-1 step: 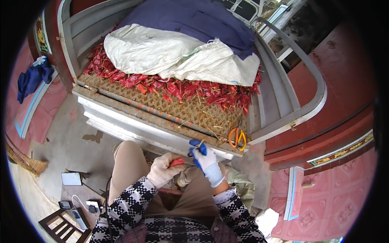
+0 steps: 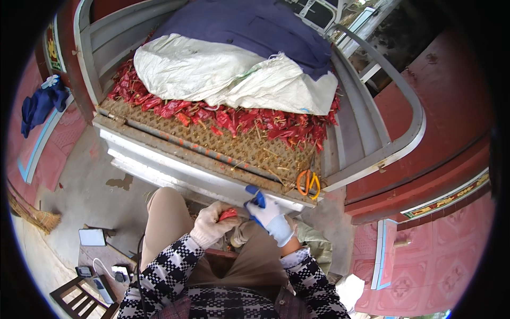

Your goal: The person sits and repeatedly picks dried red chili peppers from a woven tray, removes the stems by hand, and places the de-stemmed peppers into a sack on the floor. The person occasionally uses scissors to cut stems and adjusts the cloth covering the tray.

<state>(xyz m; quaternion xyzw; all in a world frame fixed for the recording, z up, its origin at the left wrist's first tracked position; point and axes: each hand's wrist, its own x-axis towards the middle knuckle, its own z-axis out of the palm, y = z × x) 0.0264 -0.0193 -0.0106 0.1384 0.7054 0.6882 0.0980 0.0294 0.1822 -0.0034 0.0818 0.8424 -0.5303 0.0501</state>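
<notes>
In the head view my left hand (image 2: 209, 225), in an off-white knit glove, is closed on a red dried pepper (image 2: 228, 213) above my knees. Just to its right my right hand (image 2: 263, 212), in a white glove with blue coated fingers, has its fingers curled; what they hold, if anything, is too small to make out. A heap of red peppers (image 2: 171, 109) lies on the textured metal truck bed (image 2: 252, 160), partly covered by a white sack (image 2: 172, 64) and a dark blue cloth (image 2: 236, 26). Orange and yellow scissors (image 2: 307, 183) lie at the bed's right front corner.
Metal side rails (image 2: 389, 154) flank the bed. At left are a straw broom (image 2: 45, 219), a blue garment (image 2: 37, 109) and a small stand (image 2: 110, 250) with electronic devices and cables. A wooden chair (image 2: 77, 300) is at lower left, a pale sack (image 2: 319, 250) right of my legs.
The view has shifted very slightly. My right hand's blue fingers look more curled, and the pale stem-like piece seen at them earlier is now hard to see.
</notes>
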